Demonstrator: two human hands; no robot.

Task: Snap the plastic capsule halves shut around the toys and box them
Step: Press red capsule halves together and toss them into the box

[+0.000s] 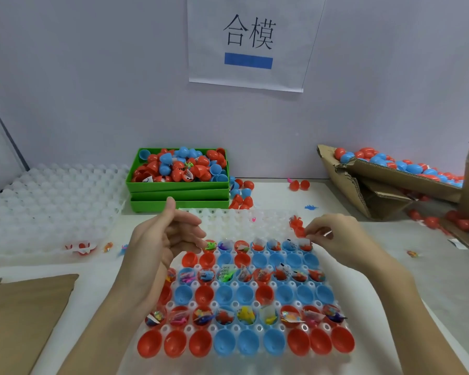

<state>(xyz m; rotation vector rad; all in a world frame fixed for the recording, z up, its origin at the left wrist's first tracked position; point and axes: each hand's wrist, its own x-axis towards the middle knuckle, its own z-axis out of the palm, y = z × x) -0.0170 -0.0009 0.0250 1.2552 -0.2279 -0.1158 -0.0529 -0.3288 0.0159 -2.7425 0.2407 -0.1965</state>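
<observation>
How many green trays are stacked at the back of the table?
3 green trays, one on top of another against the wall: the top one holds loose red and blue capsule halves; the lower two show only their front edges.

Single view: head-worn wide-angle camera, looking forward and steeply down onto a white table [287, 196] from close above. Nearest in frame, low centre, is the clear capsule tray [244, 355], with both forearms entering from the bottom edge; the back wall with its paper sign [251, 41] fills the upper half. Straight edges bow toward the frame borders.
</observation>
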